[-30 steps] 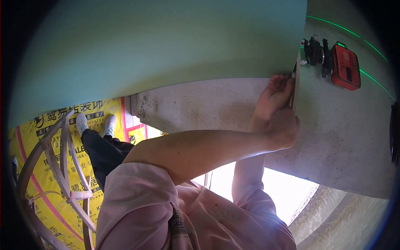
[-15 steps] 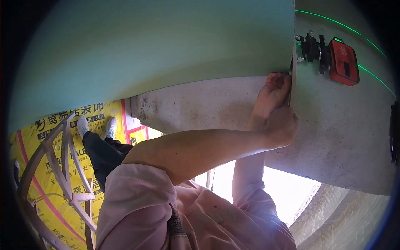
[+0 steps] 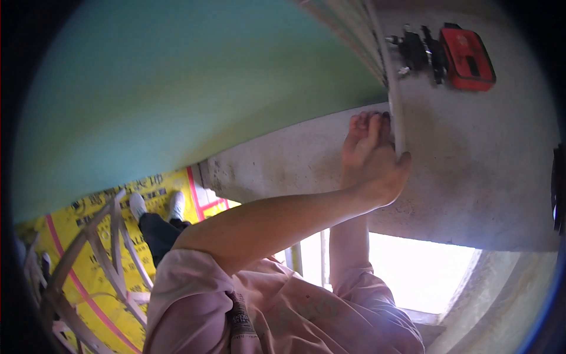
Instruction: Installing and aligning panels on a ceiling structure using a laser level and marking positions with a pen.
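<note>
A large pale green panel (image 3: 194,76) fills the upper left, its lower edge running close to my hands. Beside its right end stands a long, thin, pale strip (image 3: 396,100). My left hand (image 3: 383,171) reaches across from the left and closes around the strip's lower end, the thumb on its right side. Just above, my right hand (image 3: 361,134) is partly covered by the left one. Its curled fingers lie at the panel's bottom corner, against or near the strip; whatever is between them is hidden.
A red laser level (image 3: 469,59) sits on a black bracket (image 3: 415,52) on the grey wall (image 3: 466,171), right of the strip. At lower left, a frame of pale bars (image 3: 103,253) stands over yellow floor sheeting (image 3: 88,295). White shoes (image 3: 138,205) rest on the sheeting. Bright light enters below the wall.
The view has shifted, so the laser level appears further left and higher. Green laser lines on the wall no longer show. My hands remain at the panel's corner, and the strip's face shows more.
</note>
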